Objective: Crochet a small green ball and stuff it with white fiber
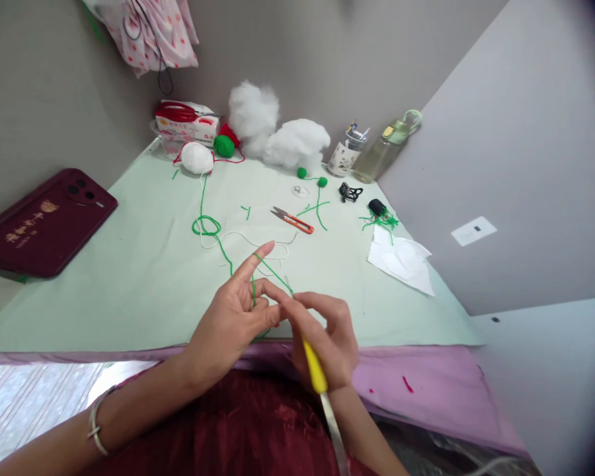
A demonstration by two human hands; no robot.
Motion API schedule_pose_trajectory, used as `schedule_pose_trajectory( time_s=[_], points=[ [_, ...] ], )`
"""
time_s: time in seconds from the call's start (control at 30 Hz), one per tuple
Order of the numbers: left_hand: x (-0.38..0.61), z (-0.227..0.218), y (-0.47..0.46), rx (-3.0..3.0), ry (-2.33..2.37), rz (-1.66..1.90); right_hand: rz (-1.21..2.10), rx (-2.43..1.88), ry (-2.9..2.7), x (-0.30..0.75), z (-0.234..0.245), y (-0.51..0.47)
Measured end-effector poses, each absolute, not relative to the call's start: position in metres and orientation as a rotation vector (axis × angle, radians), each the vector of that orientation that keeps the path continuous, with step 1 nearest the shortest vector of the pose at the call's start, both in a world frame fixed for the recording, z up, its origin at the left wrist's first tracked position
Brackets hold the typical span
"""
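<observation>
Right hand (333,334) grips yellow-handled hook (314,367), shaft toward 11 o'clock | Left hand (232,322) beside it apparently pinches green yarn (276,273) | Yarn slants from hook tip to raised forefinger, 10 o'clock

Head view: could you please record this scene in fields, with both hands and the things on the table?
Left hand: index finger extended, green yarn over it; whether thumb and middle finger pinch something is unclear
Right hand: holds a yellow-handled tool
Hands: fingers meet at the near table edge
Mid-table: orange-handled snips, blades pointing left
Far side: white yarn ball, green yarn ball, white stuffing, pen cup, bottle
Right side: white paper
</observation>
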State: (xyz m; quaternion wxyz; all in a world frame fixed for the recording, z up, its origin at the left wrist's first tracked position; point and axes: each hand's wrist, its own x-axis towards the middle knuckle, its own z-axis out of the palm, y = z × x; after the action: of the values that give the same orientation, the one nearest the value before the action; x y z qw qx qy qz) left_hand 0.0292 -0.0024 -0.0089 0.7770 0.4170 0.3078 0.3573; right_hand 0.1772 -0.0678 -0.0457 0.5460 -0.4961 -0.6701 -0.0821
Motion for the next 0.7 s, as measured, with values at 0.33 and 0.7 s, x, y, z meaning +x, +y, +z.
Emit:
schedule_pose_trajectory(
  time_s=[0.33,0.7],
  points=[
    [0.022,-0.001,0.006,0.721,0.601,0.655,0.391,-0.982,-1.142,0.179,-0.024,-0.061],
    [0.029,-0.004,-0.003,0.702,0.622,0.668,-0.201,-1.138,-1.519,0.176,-0.044,-0.064]
  ],
)
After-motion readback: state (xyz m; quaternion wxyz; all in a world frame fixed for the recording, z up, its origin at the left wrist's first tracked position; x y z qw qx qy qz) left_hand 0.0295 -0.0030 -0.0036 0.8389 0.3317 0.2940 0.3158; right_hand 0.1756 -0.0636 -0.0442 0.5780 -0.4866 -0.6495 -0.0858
